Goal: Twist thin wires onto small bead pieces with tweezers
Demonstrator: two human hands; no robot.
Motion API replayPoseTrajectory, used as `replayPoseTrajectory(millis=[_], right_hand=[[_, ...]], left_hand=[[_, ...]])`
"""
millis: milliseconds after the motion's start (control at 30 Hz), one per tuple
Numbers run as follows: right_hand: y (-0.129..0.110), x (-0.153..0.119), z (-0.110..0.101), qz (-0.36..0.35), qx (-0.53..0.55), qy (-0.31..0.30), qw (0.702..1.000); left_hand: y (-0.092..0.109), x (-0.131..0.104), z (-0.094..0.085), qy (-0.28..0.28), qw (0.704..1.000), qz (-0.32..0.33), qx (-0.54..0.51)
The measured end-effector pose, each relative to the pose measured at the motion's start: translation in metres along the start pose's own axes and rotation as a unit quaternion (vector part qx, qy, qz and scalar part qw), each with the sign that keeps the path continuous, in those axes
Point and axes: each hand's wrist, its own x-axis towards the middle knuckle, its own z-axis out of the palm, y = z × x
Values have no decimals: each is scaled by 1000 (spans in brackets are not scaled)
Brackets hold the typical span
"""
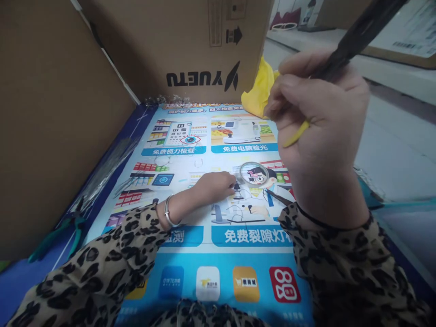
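Observation:
My left hand [218, 187], a silver bracelet at its wrist, lies low over the printed poster [208, 159]. Its fingers are pressed together beside a round clear-rimmed ring [254, 174]; what they pinch is too small to tell. Raised at the right, my right hand [316, 113] has its fingers curled round a long dark object [356, 38], blurred and cut off by the top edge. A thin yellow strip [296, 134] lies against the palm of that hand. Behind its fingertips is a crumpled yellow piece of material [258, 93].
Cardboard walls stand at the left [51, 113] and back [153, 45]. Teal-handled pliers [73, 227] and a bundle of thin wires [109, 165] lie at the left. A dark pointed tool [281, 198] shows beside my right sleeve. Another box [402, 50] is at the upper right.

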Motion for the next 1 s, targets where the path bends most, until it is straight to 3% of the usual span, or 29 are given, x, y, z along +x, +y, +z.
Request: replayPoseTrajectory(millis=[267, 433, 533, 600, 700, 767, 867, 1000], right_hand=[[3, 0, 0, -10, 10, -12, 1000], [12, -1, 6, -6, 49, -54, 997], [26, -4, 13, 29, 14, -146, 989], [38, -9, 21, 66, -68, -228, 969], [60, -23, 36, 86, -203, -303, 927], [72, -34, 46, 89, -224, -333, 912], [86, -47, 56, 118, -195, -320, 920], [99, -54, 57, 208, -134, -289, 925]], left_hand=[[6, -4, 16, 15, 998, -4, 67], [2, -14, -3, 36, 997, -62, 40], [-10, -27, -28, 79, 993, -78, -29], [-20, -38, -42, 129, 987, -73, -58], [-31, -51, -51, 205, 970, -114, -60], [-35, -56, -51, 223, 963, -139, -58], [-38, -59, -46, 216, 961, -150, -83], [-47, -58, -37, 228, 956, -137, -123]])
